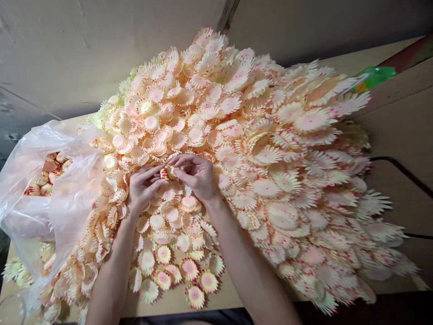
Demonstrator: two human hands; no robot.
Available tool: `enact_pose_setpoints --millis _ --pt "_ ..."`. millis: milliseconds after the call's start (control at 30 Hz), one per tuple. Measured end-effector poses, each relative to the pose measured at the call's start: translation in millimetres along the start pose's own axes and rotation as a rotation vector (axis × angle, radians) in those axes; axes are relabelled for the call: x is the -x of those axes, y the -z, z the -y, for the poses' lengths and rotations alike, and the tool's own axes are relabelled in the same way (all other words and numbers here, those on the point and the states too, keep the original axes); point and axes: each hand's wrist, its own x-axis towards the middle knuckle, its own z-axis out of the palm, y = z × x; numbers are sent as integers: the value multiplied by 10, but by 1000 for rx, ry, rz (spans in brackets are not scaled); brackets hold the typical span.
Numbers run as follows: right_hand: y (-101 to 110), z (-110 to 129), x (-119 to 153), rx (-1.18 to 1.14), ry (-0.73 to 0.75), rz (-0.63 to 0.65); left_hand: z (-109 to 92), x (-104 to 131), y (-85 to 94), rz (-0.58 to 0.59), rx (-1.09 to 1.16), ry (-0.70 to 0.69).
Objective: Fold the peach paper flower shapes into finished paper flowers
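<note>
Between the fingertips of both hands is a small curled petal piece [165, 174], cream-yellow with red tips. My left hand [145, 183] pinches it from the left, fingers closed. From the right, my right hand [198, 176] grips the same piece between thumb and curled fingers. Around and beyond the hands spreads a big heap of round, fringed petal discs [230, 104], pale pink and cream with red-tipped edges. Smaller discs [189, 269] lie loosely between my forearms, several of them with yellow fringes.
At left an open clear plastic bag [74, 198] holds several rolled petal pieces [50, 174]. A green packet [375, 77] pokes out at the heap's upper right. The table [162, 308] shows at the front edge, and a wall [101, 49] stands behind.
</note>
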Motion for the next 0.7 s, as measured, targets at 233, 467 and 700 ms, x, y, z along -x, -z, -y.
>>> enact_pose_setpoints --millis 233,467,700 --pt "5 24 14 -32 -123 48 -16 -13 22 16 -53 -2" --pt "9 13 17 -10 -144 67 -9 -21 34 19 -95 -10" --pt "5 -2 13 -6 -137 56 -11 -17 23 12 -65 -5"
